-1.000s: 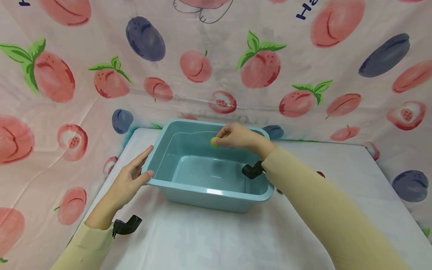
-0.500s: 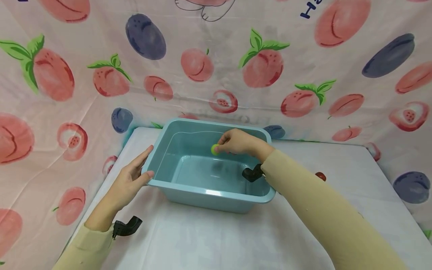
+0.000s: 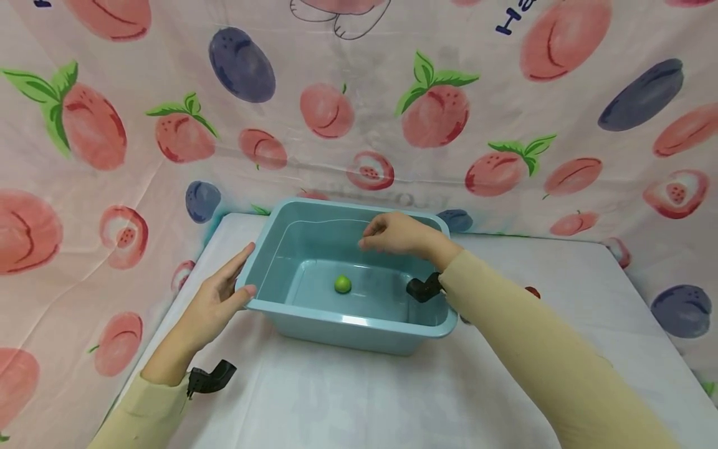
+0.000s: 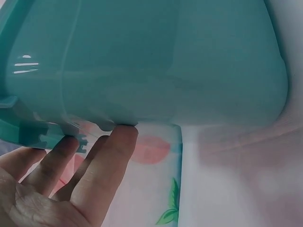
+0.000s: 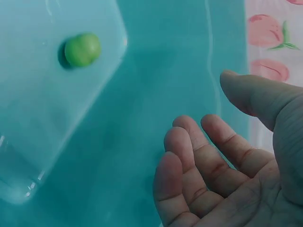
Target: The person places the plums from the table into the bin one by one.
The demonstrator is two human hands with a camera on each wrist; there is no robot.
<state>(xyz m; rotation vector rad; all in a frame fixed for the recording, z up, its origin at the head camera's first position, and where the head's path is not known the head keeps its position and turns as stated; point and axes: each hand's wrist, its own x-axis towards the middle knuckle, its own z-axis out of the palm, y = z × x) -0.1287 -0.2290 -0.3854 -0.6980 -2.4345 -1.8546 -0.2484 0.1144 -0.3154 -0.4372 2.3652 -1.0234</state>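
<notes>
A light-blue plastic basin (image 3: 348,319) stands on the white-covered table, its inside facing me. At its left end my left hand (image 3: 215,299) holds the rim, thumb over the near corner; in the left wrist view the fingertips (image 4: 127,132) touch the outer wall. On the basin floor, left of the middle, lies a small round green fruit-like thing (image 3: 343,284). My right hand (image 3: 401,234) hovers above the basin's far right part, holding nothing. The right wrist view shows its fingers loosely bent and the thumb apart, with the green thing (image 5: 83,49) away from them.
A small red-brown round thing (image 3: 533,292) lies on the table right of the basin, partly behind the right sleeve (image 3: 521,330). A fruit-printed cloth (image 3: 426,174) hangs behind the table. Each wrist carries a black camera mount (image 3: 212,376).
My right hand has let go of the green thing, which has dropped from its fingertips to the basin floor. The left hand and basin have stayed in place.
</notes>
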